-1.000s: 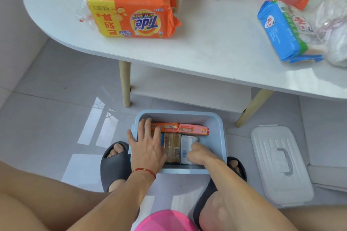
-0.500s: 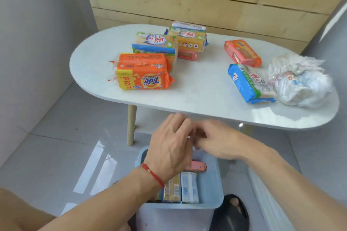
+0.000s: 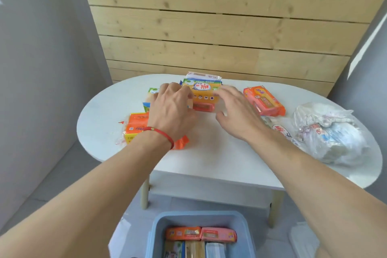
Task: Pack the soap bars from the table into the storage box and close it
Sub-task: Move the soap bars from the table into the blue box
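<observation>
Both hands are seen stretched out over the white oval table (image 3: 209,153), toward its far edge. The left hand (image 3: 171,111), with a red string bracelet (image 3: 163,133) at the wrist, is held with fingers bent at the left side of a yellow soap pack (image 3: 204,95); whether the pack is actually grasped cannot be told, as the fingertips are blurred. The right hand (image 3: 236,111) is spread, fingers relaxed and apart, just beside the right side of the same pack; nothing is held in it.

The yellow soap pack stands near the middle of the far edge, with a white pack (image 3: 204,75) behind it. A green and blue pack (image 3: 150,98) is partly hidden behind the left hand. An orange pack (image 3: 136,128) lies near the left end of the table, partly covered by the left wrist. A pink-orange pack (image 3: 265,100) lies toward the far right. A crumpled plastic bag (image 3: 330,134) rests at the right end, and another pack (image 3: 281,130) is partly visible between it and the right forearm.

The blue storage box (image 3: 201,218) is on the floor in front of the table's near edge, open. Several soap bars are packed inside: an orange bar (image 3: 183,233) and a pink bar (image 3: 218,234) at the back, others in front of them.
</observation>
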`<state>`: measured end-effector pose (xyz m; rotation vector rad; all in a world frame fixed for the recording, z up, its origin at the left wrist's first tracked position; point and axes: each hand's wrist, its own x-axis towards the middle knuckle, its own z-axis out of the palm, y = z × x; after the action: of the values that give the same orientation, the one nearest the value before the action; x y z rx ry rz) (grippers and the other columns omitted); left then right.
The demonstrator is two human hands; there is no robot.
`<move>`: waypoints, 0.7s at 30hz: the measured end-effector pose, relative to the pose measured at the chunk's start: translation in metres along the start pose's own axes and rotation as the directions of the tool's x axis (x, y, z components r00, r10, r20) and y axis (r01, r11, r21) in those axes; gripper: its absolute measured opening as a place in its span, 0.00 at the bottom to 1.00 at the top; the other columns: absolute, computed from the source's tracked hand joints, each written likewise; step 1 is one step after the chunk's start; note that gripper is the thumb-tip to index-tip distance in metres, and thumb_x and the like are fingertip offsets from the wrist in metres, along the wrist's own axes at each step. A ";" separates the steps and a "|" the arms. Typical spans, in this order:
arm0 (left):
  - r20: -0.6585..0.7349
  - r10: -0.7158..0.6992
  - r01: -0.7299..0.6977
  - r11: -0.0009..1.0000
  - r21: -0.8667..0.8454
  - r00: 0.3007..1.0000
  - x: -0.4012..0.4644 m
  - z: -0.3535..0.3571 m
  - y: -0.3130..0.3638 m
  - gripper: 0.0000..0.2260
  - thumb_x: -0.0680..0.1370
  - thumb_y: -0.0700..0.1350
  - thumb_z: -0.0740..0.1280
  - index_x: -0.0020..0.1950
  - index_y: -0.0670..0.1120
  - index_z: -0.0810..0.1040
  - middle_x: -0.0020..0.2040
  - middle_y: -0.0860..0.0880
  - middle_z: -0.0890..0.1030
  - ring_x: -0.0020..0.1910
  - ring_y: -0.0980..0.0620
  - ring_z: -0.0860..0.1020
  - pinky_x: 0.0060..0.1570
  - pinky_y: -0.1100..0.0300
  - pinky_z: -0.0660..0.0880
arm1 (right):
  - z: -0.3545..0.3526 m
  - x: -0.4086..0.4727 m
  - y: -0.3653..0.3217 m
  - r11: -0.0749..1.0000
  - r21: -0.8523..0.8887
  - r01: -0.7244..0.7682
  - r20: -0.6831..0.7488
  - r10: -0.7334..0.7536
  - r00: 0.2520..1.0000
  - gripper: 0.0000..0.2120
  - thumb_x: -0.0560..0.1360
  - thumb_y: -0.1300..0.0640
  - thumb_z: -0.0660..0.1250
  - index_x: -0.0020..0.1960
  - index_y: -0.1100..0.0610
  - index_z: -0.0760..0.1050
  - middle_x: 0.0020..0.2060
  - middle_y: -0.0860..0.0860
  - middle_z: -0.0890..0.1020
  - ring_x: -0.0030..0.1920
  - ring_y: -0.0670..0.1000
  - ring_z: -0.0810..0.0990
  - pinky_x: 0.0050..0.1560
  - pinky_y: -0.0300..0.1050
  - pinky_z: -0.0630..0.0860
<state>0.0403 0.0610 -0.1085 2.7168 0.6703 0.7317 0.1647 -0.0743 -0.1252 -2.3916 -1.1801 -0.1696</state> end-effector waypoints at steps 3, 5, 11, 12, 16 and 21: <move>0.003 -0.030 0.030 0.999 -0.012 1.000 0.005 0.009 -0.006 0.15 0.69 0.42 0.68 0.55 0.48 0.80 0.57 0.46 0.80 0.60 0.41 0.74 0.57 0.48 0.68 | 0.019 0.031 0.004 0.994 -0.095 0.047 0.086 -0.039 0.996 0.36 0.77 0.53 0.69 0.81 0.54 0.57 0.82 0.55 0.54 0.81 0.57 0.53 0.73 0.58 0.65; -0.019 -0.024 0.024 1.000 -0.010 1.000 0.005 0.011 -0.007 0.15 0.70 0.44 0.68 0.56 0.48 0.80 0.56 0.46 0.81 0.59 0.41 0.74 0.57 0.48 0.68 | 0.032 0.041 0.006 0.996 -0.081 0.024 0.119 -0.015 0.993 0.40 0.77 0.46 0.70 0.82 0.54 0.54 0.81 0.55 0.55 0.80 0.58 0.52 0.74 0.60 0.64; -0.088 0.032 -0.039 0.996 -0.075 0.996 -0.004 0.005 -0.008 0.10 0.72 0.41 0.69 0.53 0.46 0.82 0.54 0.46 0.82 0.57 0.41 0.76 0.57 0.48 0.73 | 0.032 0.055 -0.004 0.986 -0.121 -0.111 -0.022 0.109 0.994 0.43 0.71 0.31 0.69 0.73 0.60 0.67 0.65 0.56 0.67 0.67 0.60 0.66 0.62 0.55 0.70; -0.082 0.045 -0.052 0.995 -0.084 0.996 -0.005 0.004 -0.007 0.10 0.72 0.41 0.69 0.53 0.45 0.82 0.53 0.45 0.82 0.56 0.40 0.76 0.57 0.48 0.73 | 0.029 0.054 -0.007 0.984 -0.078 -0.157 -0.002 0.158 0.988 0.44 0.70 0.31 0.70 0.73 0.61 0.67 0.65 0.57 0.68 0.67 0.61 0.67 0.62 0.54 0.71; -0.087 0.106 -0.116 0.987 -0.110 0.991 -0.016 -0.006 -0.001 0.10 0.72 0.37 0.68 0.52 0.41 0.82 0.52 0.43 0.83 0.57 0.39 0.76 0.57 0.48 0.72 | 0.013 0.039 -0.016 0.937 0.097 -0.336 0.044 0.334 0.942 0.43 0.64 0.29 0.74 0.67 0.58 0.74 0.60 0.56 0.80 0.62 0.60 0.78 0.56 0.52 0.77; -0.153 0.184 -0.219 0.943 -0.252 0.971 -0.059 -0.029 0.020 0.08 0.69 0.33 0.65 0.44 0.40 0.81 0.42 0.44 0.84 0.43 0.40 0.78 0.48 0.50 0.73 | -0.027 -0.017 -0.017 0.809 0.299 -0.506 0.154 0.482 0.862 0.23 0.61 0.40 0.71 0.45 0.57 0.83 0.36 0.51 0.82 0.38 0.54 0.80 0.35 0.45 0.69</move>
<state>-0.0129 0.0183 -0.1010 2.5264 0.2915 0.9738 0.1435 -0.0894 -0.1006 -2.3185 -0.5154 0.2682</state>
